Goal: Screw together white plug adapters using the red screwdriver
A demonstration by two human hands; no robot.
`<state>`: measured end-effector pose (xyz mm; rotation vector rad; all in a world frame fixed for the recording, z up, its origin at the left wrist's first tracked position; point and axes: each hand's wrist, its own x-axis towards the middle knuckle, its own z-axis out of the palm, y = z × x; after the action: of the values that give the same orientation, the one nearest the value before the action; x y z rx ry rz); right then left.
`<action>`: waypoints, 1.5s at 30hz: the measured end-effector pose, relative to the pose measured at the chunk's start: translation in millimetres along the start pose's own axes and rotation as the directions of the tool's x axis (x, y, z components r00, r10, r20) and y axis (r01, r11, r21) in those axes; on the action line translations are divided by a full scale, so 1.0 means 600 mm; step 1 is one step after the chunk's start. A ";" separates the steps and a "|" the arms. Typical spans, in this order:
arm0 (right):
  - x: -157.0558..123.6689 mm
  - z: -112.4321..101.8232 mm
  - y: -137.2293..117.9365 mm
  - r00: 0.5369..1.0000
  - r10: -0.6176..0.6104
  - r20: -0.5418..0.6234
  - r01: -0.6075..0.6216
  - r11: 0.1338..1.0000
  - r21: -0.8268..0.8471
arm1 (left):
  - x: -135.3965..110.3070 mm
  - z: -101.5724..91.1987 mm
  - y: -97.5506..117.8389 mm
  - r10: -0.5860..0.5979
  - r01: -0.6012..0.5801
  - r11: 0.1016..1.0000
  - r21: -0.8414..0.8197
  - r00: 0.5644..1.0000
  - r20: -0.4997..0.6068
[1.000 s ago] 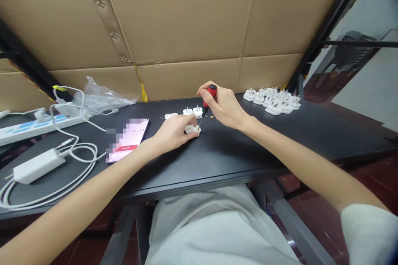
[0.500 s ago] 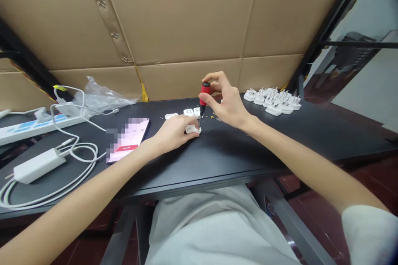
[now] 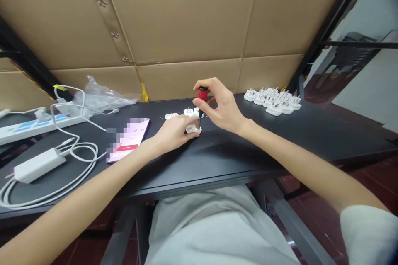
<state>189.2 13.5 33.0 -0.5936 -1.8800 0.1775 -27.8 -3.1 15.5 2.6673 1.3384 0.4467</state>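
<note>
A red and black screwdriver (image 3: 203,93) stands nearly upright in the fingers of my right hand (image 3: 222,107). Its tip meets a small white plastic plug housing (image 3: 193,129) low on the table. My left hand (image 3: 175,132) is closed on that housing, thumb at the near side and fingers over the back. Just behind my fingers are a white plug part with pins (image 3: 188,112) and a flat white piece (image 3: 171,116). The exact point where the tip sits is too small to make out.
Several white plugs (image 3: 275,101) are grouped at the back right of the black table (image 3: 248,153). On the left are a phone (image 3: 132,138), a white charger (image 3: 40,165) with coiled cable, a power strip (image 3: 43,126) and a clear plastic bag (image 3: 99,97). Cardboard (image 3: 186,16) stands behind.
My right hand has moved slightly left and down, and the screwdriver is now more upright. My left hand and the plug housing have stayed in place.
</note>
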 end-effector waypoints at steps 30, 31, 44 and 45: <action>0.000 0.002 0.018 1.000 -0.017 0.005 0.016 0.987 0.158 | -0.003 0.000 0.001 0.003 -0.003 1.000 -0.003 1.000 -0.004; 0.000 0.000 0.015 1.000 -0.008 -0.010 0.010 0.992 0.127 | -0.003 0.001 0.001 0.004 -0.004 1.000 -0.003 1.000 -0.004; 0.002 -0.003 0.014 0.998 0.038 0.059 -0.049 0.977 0.206 | -0.003 0.001 -0.001 0.012 -0.012 1.000 0.009 1.000 0.000; 0.002 -0.004 0.014 0.997 0.036 0.070 -0.050 0.976 0.213 | -0.003 0.001 -0.001 0.013 -0.013 1.000 0.007 1.000 -0.001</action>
<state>193.7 20.6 31.5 -0.4848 -1.8820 0.4277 -29.0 -3.8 14.3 2.6828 1.3263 0.4459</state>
